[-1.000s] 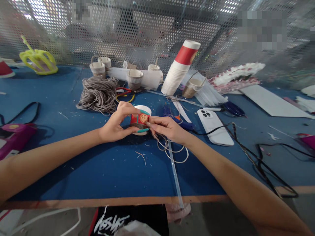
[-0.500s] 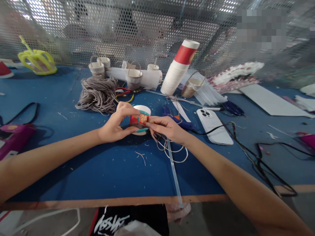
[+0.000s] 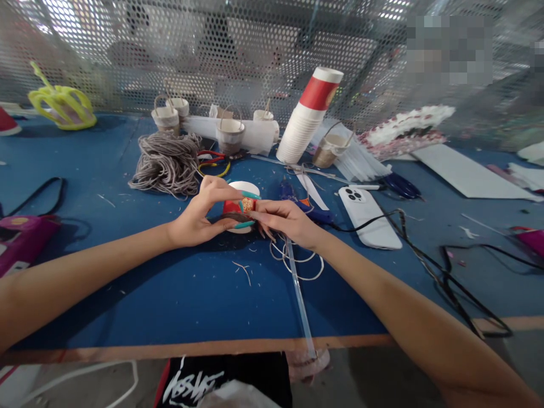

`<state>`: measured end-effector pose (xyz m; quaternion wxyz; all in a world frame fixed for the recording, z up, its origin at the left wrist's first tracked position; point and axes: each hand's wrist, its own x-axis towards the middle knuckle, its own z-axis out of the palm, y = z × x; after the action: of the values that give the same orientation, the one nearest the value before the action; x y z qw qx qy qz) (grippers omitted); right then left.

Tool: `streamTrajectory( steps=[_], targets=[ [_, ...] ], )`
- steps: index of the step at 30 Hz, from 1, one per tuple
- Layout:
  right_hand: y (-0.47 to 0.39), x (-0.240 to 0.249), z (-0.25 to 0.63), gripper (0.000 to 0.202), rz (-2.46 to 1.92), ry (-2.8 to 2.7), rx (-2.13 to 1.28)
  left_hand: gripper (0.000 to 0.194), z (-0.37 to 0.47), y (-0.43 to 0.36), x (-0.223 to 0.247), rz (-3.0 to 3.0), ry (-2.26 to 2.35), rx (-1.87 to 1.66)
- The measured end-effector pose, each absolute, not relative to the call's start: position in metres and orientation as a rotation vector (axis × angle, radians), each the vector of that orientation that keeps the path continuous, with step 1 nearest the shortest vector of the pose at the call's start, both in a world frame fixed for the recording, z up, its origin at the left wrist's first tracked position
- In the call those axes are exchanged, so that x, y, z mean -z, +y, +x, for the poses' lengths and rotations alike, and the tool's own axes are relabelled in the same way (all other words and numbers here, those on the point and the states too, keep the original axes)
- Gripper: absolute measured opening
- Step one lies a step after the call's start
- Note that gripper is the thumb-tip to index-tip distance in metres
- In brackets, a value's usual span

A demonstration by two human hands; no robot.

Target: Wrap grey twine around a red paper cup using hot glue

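Observation:
A red-and-white paper cup (image 3: 243,186) is gripped by my left hand (image 3: 199,212), its fingers on the far side and the thumb on the near side. Grey-brown cord (image 3: 238,217) is wound around the cup's lower part. My right hand (image 3: 291,222) is closed at the cup's right side, with its thumb and fingertips pinching the cord against the wall. Loose loops of the cord trail out below that hand. Just beyond it lies a blue glue gun (image 3: 293,198), and a clear glue stick (image 3: 301,300) reaches toward the table's front edge.
A skein of grey cord (image 3: 166,164), pliers (image 3: 215,164), small handled cup baskets (image 3: 230,136) and a tall stack of paper cups (image 3: 302,122) stand beyond my hands. A white phone (image 3: 369,218) and a black cable (image 3: 410,246) lie at the right. A purple glue gun (image 3: 28,235) is at the left.
The cup has turned slightly in my left hand, and its printed emblem shows less. Both hands stay in nearly the same place.

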<state>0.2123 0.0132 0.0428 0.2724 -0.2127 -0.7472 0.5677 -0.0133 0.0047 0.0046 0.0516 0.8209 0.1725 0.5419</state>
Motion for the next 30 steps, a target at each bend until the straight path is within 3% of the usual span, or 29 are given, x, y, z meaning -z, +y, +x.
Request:
streamTrajectory(
  steps=[30],
  targets=[
    [0.0128,-0.0431,0.2148,0.038,-0.531,-2.072,-1.461,0.037,-0.0124,0.002,-0.0094,2.528,0.531,-1.63]
  ],
)
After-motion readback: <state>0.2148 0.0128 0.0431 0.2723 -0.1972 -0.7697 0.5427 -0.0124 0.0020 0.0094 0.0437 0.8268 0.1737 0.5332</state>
